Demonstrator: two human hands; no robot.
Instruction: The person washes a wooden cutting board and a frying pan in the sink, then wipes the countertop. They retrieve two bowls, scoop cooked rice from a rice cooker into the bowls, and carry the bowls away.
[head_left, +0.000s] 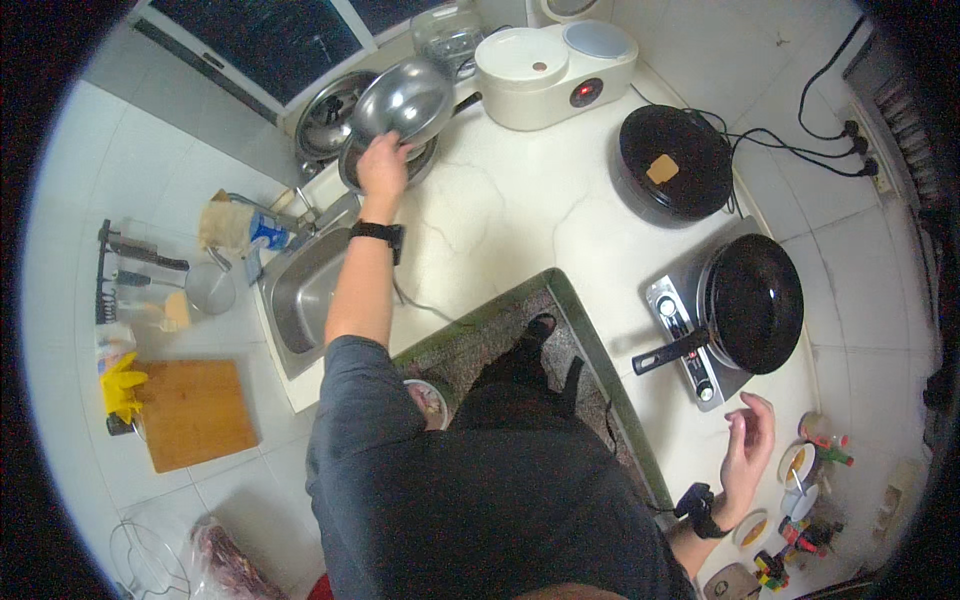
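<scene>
My left hand (382, 171) grips the near rim of a shiny stainless steel bowl (405, 101), which is tilted over the back of the counter. Beneath it, partly hidden by the hand and bowl, sits another metal bowl (424, 166). A round metal lid or basin (328, 116) leans by the window behind them. My right hand (750, 442) hovers with fingers curled but apart and holds nothing. Just beyond it is a portable cooktop (684, 352) bearing a black frying pan (757, 300), whose handle (667, 352) points toward the counter's inner edge.
A steel sink (304, 300) lies left, below my forearm. At the back stands a white double-lidded appliance (551, 75) with a red light. A dark round pot (675, 161) is near the cords (810, 154). Seasoning bowls (796, 463) and bottles crowd the right; a cutting board (196, 412) hangs left.
</scene>
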